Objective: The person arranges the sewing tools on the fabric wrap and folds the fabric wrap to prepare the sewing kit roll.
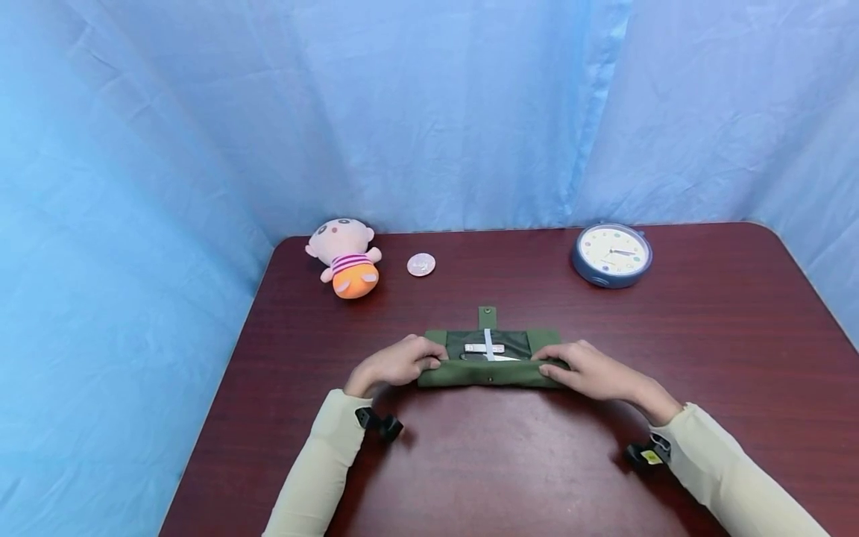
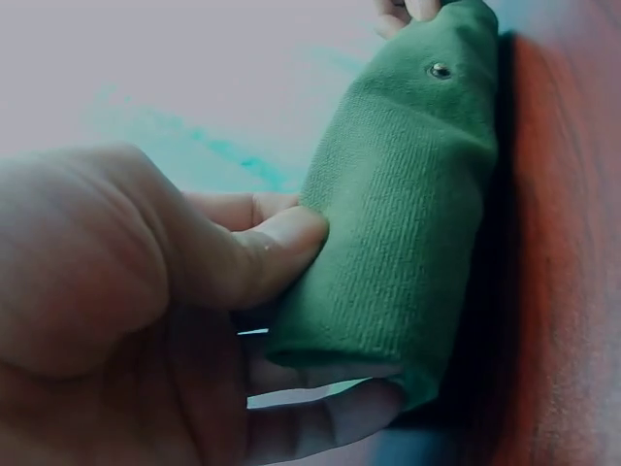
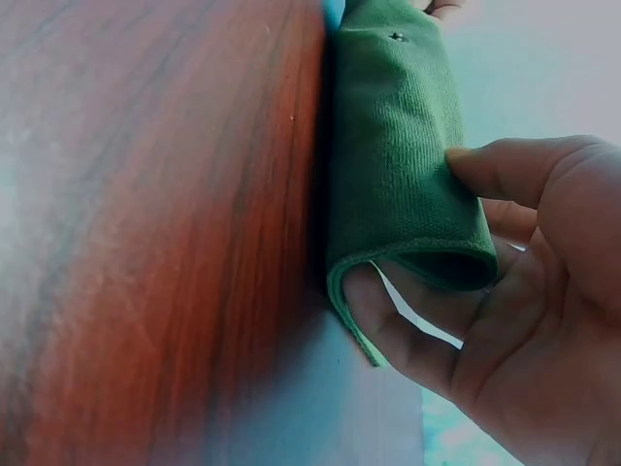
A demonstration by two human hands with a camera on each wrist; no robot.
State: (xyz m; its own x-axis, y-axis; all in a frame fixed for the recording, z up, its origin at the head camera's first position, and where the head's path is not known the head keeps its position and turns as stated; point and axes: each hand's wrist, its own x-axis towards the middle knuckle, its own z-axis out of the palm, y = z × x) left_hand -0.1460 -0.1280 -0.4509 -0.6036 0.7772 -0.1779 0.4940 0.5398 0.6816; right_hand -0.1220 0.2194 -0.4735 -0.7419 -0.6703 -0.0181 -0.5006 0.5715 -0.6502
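Observation:
A green fabric tool roll [image 1: 470, 375] lies partly folded in front of me, its near edge turned up and over. My left hand [image 1: 405, 361] pinches the folded part at its left end, thumb on the outside in the left wrist view. At the other end my right hand [image 1: 593, 371] grips the same fold, with fingers reaching inside the curled cloth in the right wrist view. Between the hands, a pale elastic strap [image 1: 488, 341] crosses a dark inner panel and a small whitish item [image 1: 475, 348]. The fold partly hides a blade-like piece [image 1: 506, 359]. A snap tab [image 1: 487, 318] points away from me.
On the dark red wooden table [image 1: 510, 462], a plush doll [image 1: 349, 257] lies at the back left beside a small round, shiny disc [image 1: 421, 265]. A blue-rimmed clock [image 1: 613, 255] is at the back right. Blue curtains [image 1: 443, 112] hang behind the table.

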